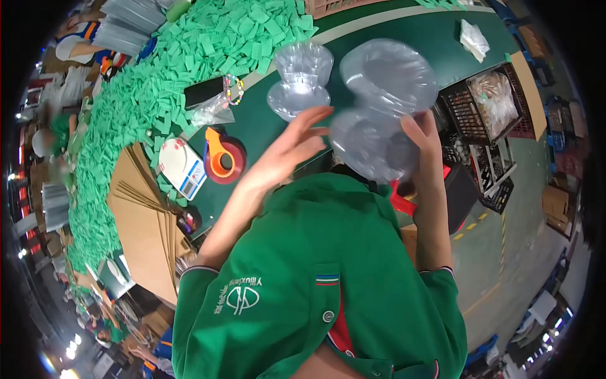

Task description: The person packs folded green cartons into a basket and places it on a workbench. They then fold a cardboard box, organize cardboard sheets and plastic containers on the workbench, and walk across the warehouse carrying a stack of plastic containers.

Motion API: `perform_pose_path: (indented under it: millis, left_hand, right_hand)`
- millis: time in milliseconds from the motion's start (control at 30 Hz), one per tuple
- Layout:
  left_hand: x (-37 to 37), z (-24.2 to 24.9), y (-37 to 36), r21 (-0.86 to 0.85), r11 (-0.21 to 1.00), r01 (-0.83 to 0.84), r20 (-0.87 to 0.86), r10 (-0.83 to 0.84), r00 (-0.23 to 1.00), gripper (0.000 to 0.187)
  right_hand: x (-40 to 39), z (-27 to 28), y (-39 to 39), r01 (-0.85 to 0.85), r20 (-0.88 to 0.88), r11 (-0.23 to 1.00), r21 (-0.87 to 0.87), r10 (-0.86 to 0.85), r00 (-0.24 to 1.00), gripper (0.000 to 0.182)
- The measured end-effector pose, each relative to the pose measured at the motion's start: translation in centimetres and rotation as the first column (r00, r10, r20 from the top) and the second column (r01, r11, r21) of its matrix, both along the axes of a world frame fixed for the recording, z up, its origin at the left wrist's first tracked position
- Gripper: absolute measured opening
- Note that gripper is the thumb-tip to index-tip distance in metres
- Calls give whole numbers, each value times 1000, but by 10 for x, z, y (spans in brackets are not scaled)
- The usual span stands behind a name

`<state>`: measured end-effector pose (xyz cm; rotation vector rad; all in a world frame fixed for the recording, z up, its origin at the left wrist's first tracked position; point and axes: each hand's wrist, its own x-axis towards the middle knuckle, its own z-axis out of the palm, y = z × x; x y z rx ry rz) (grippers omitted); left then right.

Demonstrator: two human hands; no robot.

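My right hand grips the side of a clear plastic clamshell container, thumb and fingers closed at its edge. The container hangs open, one round half above the other, and is smeared by motion. To the left of it my left hand is held up with its fingers apart and nothing in them, fingertips close to the container's lower half. Another clear plastic container, fluted and open, sits on the green table just beyond my left hand.
Green foam-like pieces heap along the left and back. An orange tape dispenser, a white scale, a phone and cardboard sheets lie left. A black crate stands right; a white crumpled bag lies at the back.
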<state>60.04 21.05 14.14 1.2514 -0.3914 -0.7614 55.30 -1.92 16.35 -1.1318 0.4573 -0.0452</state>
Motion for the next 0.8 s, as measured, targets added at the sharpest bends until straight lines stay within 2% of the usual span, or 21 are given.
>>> perform_pose_path:
  millis: [100,200,267,333,367,467,567,667,800]
  left_hand:
    - [7,-4,-40,281,936,-210,376,94,922,55]
    - [15,13,-44,222,904,-366,181,331,926,52]
    - [18,12,-33,203,840,-503,195,469,862,45]
    - [21,18,-23,267,766,-584,224,541,811,43]
    - [26,17,-18,290,759,-583,225,538,812,41]
    - [40,-9,-4,393,718,-575,182,552,814,38]
    - [52,-30,-4,299,748,-592,81,599,797,37]
    - [60,-28,-8,340,764,-549,48,569,821,42]
    - [51,-22,-10,312,825,-472,235,414,880,49]
  right_hand:
    - [26,-12,-4,-18,-6,988,-152,18,1000,51]
    - [49,-9,5,-129,1,986,-103,130,991,53]
    - [63,-19,16,-263,110,965,-27,264,958,56]
    - [78,-14,28,-364,77,929,-66,369,926,56]
    - [84,-20,35,-384,103,921,-68,389,915,58]
    - [103,-57,51,-396,37,914,-86,400,916,61]
    - [112,-70,50,-400,-38,911,-102,398,917,65]
    - [115,-68,43,-420,-61,903,-87,416,907,65]
    - [121,-46,23,-493,1,857,-149,499,866,66]
